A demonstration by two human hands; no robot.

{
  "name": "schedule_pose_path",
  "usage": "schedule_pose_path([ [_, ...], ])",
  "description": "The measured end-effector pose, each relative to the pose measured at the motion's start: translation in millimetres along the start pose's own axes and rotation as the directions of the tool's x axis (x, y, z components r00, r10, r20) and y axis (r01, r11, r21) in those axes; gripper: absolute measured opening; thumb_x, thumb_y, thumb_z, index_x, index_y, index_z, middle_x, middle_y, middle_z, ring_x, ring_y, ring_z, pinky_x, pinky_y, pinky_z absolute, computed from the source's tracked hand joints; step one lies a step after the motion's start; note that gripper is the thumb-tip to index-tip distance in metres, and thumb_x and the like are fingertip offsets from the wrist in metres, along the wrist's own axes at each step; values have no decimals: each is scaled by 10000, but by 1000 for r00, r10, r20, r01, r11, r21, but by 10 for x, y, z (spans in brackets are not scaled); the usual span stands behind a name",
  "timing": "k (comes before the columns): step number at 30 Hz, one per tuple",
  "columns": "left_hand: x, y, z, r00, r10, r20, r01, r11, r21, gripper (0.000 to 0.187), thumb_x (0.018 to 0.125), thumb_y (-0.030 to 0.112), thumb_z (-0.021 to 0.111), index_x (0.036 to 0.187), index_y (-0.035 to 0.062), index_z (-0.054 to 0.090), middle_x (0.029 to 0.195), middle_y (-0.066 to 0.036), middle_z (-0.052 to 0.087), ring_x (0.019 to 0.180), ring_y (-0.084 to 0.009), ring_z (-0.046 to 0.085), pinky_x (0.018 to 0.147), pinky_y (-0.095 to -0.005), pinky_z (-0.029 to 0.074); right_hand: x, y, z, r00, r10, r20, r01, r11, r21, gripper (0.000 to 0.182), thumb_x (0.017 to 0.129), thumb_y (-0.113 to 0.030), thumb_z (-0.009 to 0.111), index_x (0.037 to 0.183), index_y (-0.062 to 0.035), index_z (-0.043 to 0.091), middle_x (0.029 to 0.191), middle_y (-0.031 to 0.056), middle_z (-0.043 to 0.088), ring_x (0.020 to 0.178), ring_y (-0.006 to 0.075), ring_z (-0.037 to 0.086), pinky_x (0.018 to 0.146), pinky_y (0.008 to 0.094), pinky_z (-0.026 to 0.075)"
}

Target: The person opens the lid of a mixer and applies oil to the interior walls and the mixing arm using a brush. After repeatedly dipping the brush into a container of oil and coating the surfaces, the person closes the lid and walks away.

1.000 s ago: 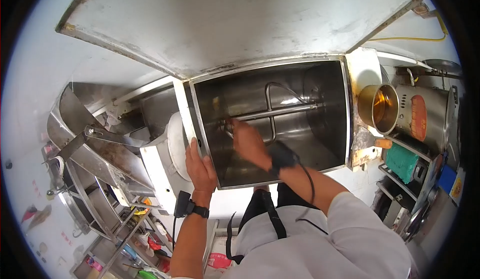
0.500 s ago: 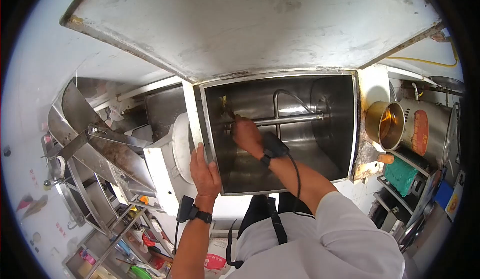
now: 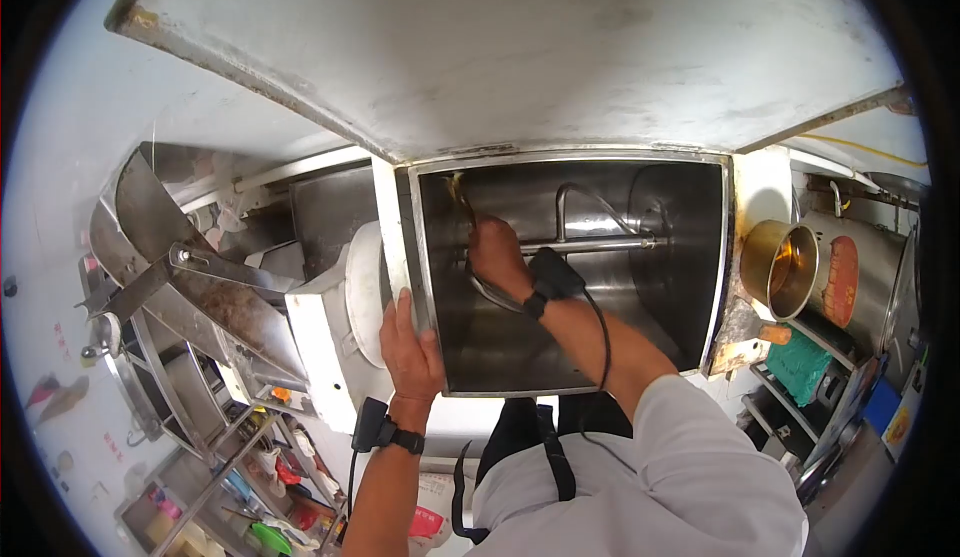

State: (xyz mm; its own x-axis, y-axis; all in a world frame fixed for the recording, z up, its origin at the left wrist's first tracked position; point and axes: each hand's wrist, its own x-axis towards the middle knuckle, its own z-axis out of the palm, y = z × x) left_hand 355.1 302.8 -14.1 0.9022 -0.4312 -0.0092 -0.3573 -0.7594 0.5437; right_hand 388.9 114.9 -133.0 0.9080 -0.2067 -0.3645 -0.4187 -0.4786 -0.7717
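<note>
A slim yellow-tipped tool is held tilted near the back left corner of the open rectangular steel tub, darkly shaded along its left edge.

1. The lower part of a slender tool is hidden by the right hand; its far tip is too blurred to be identified.
2. The left end of the metal bar is covered by the same hand.
3. The palm of the left hand is turned from view.
4. The raised lid is cut off by the top edge, the white shirt by the bottom.
5. Small items at lower left cannot be told apart.
6. Red marks at far left are too small to be read.
</note>
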Motion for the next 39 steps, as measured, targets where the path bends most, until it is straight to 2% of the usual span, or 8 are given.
schedule_pose_path([
  [4, -2, 3, 5, 1000, -4, -9, 4, 1000, -11, 547, 974, 320, 373, 1358, -69, 382, 1246, -324, 480, 1102, -479, 479, 955, -510, 363, -143, -134, -200, 960, -167, -226, 184, 982, 53, 409, 735, 7, 589, 1142, 22, 545, 906, 252, 624, 839, 430, 602, 733, 490, 493],
  [20, -58, -43, 12, 1000, -14, -10, 14, 1000, 4, 535, 961, 310, 406, 1366, -40, 393, 1215, -340, 477, 1072, -486, 484, 938, -521, 369, 118, 467, -581, 983, -174, -56, 147, 933, -327, 529, 743, 108, 498, 1241, -64, 545, 944, 215, 602, 863, 417, 604, 722, 489, 495],
  [23, 5, -14, 6, 1000, -18, -17, 17, 1000, -25, 533, 946, 284, 439, 1374, -30, 388, 1221, -341, 472, 1083, -488, 474, 943, -525, 364, -225, 315, -875, 926, -305, -221, 235, 926, -295, 519, 732, 103, 530, 1228, -46, 538, 953, 232, 592, 838, 438, 602, 703, 495, 502],
  [29, 8, 12, -22, 1000, -20, 15, 20, 1000, 20, 509, 953, 242, 415, 1342, -85, 383, 1239, -298, 494, 1128, -464, 474, 984, -492, 359, -267, 666, -511, 962, -93, -256, 31, 971, -236, 363, 827, 24, 526, 1184, -27, 572, 942, 230, 604, 822, 422, 598, 679, 490, 477],
  [32, -21, 9, -17, 999, -33, 29, 32, 999, 33, 511, 953, 245, 415, 1344, -83, 380, 1243, -304, 486, 1130, -469, 468, 985, -495, 357, 122, 977, -249, 967, -28, -253, -2, 993, -118, 342, 846, -11, 510, 1181, -33, 573, 788, 163, 599, 660, 353, 607, 580, 424, 484],
  [33, -19, 8, -21, 999, -35, 32, 34, 999, 24, 512, 954, 246, 414, 1345, -83, 379, 1246, -308, 482, 1131, -472, 466, 987, -497, 355, 166, 971, -235, 949, 215, -233, -157, 957, 242, 299, 864, -37, 506, 1151, -19, 586, 731, 114, 574, 576, 272, 560, 522, 376, 453],
  [34, -5, 7, -20, 999, -34, 35, 34, 999, 14, 513, 954, 247, 413, 1345, -84, 377, 1248, -311, 478, 1132, -475, 464, 988, -499, 354, 185, 854, -279, 894, 428, -130, -289, 775, 563, 265, 882, -64, 502, 1122, -4, 600, 675, 66, 550, 491, 191, 513, 464, 328, 422],
  [39, -16, 22, -27, 999, -36, 40, 34, 998, 45, 521, 949, 242, 419, 1352, -85, 370, 1255, -316, 472, 1142, -478, 457, 995, -502, 347, -145, 454, -272, 798, 597, -77, -189, 370, 909, 171, 902, -103, 480, 953, -3, 609, 694, 21, 526, 488, 129, 439, 458, 303, 373],
])
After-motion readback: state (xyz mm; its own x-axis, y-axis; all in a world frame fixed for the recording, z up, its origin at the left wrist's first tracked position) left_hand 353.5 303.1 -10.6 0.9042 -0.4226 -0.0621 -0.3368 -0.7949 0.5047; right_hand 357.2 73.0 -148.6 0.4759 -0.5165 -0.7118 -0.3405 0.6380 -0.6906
